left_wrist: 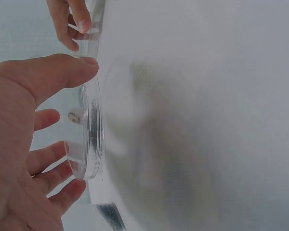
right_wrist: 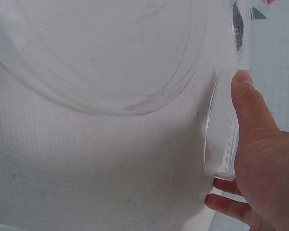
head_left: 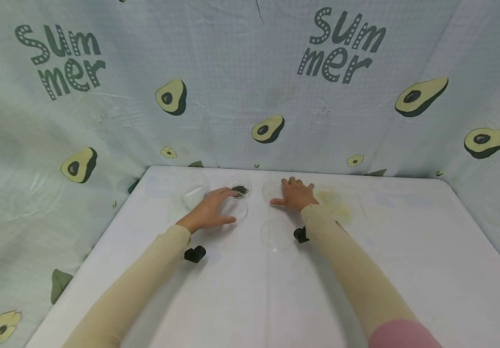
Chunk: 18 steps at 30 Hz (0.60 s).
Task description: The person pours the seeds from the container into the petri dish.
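My left hand (head_left: 210,210) holds a clear petri dish (head_left: 237,210) across its rim, thumb on the near side and fingers on the far side. Just beyond its fingertips sits another petri dish with dark crumbly material (head_left: 241,189). In the left wrist view, that dark material (left_wrist: 94,127) shows through clear walls. My right hand (head_left: 298,194) spans a second clear petri dish (head_left: 270,192), which in the right wrist view stands between the thumb and the lower fingers (right_wrist: 226,204). Nearer to me lies a clear round dish (head_left: 277,235); the right wrist view shows its curved edge (right_wrist: 135,109) up close.
Right of my right hand is a dish with pale yellow contents (head_left: 329,197), partly behind the wrist. Another clear dish (head_left: 196,194) lies left of my left hand. The white table (head_left: 241,299) ends at a printed curtain (head_left: 219,87). Each wrist carries a black mount (head_left: 195,254).
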Tool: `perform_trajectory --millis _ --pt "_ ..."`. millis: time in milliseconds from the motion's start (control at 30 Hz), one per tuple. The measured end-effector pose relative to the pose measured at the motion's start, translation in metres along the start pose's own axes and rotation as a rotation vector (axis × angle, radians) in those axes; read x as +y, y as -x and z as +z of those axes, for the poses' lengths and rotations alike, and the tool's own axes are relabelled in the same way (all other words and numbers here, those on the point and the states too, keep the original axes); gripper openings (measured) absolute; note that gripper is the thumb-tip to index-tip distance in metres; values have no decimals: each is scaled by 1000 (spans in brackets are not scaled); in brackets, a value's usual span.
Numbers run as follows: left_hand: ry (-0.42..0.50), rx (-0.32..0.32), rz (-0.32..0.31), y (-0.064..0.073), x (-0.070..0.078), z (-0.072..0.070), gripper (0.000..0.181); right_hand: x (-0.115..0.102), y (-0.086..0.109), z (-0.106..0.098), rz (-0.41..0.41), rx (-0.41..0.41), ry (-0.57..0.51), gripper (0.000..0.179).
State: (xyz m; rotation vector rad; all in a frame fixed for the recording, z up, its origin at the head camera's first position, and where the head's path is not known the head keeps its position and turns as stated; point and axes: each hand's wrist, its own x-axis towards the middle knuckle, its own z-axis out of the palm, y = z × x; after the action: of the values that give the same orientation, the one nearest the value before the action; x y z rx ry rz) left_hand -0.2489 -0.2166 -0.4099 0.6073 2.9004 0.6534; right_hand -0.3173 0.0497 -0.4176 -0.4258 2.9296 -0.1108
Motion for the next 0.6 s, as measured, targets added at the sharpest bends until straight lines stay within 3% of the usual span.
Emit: perform_trajectory --millis 600 --pt "7 28 -43 -16 0 3 66 -1 1 -1 -9 4 -20 86"
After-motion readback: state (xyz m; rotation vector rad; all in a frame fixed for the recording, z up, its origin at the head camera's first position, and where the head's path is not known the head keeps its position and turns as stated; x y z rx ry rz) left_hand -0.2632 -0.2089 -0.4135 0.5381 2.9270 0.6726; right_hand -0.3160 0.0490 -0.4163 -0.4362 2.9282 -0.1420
